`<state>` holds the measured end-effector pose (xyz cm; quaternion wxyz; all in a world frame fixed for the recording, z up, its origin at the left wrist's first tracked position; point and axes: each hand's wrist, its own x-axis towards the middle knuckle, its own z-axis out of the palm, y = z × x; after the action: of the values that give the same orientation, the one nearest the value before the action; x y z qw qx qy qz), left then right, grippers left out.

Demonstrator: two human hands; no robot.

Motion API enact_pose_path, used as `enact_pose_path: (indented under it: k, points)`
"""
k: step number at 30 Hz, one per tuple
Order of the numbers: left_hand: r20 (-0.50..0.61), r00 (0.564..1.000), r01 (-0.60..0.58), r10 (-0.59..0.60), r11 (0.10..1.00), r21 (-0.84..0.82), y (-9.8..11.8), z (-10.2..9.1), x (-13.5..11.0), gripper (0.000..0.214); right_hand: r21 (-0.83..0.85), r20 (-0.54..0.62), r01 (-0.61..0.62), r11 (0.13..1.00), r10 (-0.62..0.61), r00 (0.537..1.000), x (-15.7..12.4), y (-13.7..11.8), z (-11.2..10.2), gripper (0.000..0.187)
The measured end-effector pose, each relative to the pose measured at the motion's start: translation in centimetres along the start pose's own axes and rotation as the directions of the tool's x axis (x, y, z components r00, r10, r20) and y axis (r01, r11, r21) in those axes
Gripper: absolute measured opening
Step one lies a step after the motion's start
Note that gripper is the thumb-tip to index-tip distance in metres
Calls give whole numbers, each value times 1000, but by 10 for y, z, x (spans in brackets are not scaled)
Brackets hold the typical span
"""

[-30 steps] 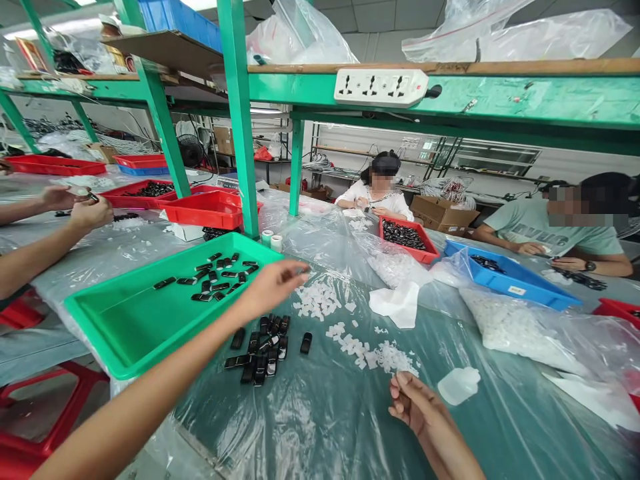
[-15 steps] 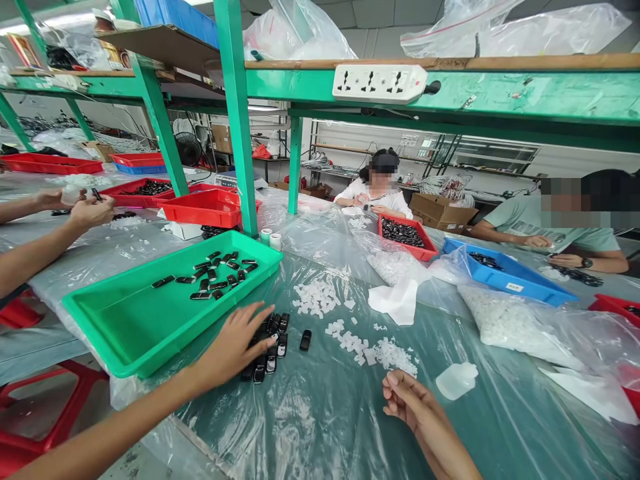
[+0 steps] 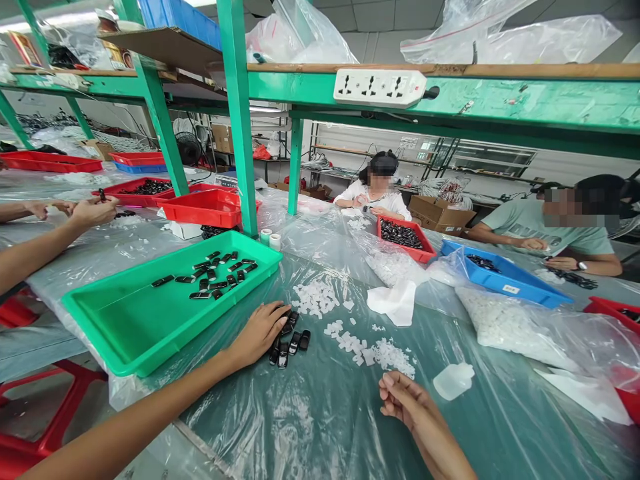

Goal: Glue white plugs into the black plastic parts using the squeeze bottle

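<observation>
My left hand lies palm down over a cluster of small glossy black oblong pieces, fingers stretched over them and hiding part of the group. It cups the pieces from the left without gripping one. To the right, my right hand hovers low, thumb pressed to its curled fingers; anything between them is too small or hidden to make out. Just beyond it lies a loose heap of small white bits, with flat white squares alongside. A translucent squeeze bottle rests on its side right of that hand.
A green tray with several black pieces stands at left. Another white pile, a white sheet and a bag of white parts lie farther back. A green shelf frame rises ahead. Co-workers sit across and at left.
My left hand has moved right and come down over the black pieces, shifting the cluster right, against the formerly separate piece. My right hand has barely moved.
</observation>
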<state>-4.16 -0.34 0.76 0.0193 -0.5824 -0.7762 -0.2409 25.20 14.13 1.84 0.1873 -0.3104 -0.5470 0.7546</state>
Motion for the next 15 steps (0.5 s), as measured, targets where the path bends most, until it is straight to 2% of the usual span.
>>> enact_pose_path:
  k: [4, 9, 15]
  points:
    - [-69, 998, 13, -11, 999, 31, 11, -15, 1, 39, -14, -23, -23, 1000, 23, 999, -2, -4, 2, 26]
    - [36, 999, 35, -40, 992, 121, 26, -29, -8, 40, -27, -43, -16, 1000, 15, 999, -3, -7, 6, 26]
    - [121, 989, 61, -85, 980, 189, 35, -22, -20, 31, -29, -74, -8, 1000, 6, 997, -4, -9, 9, 27]
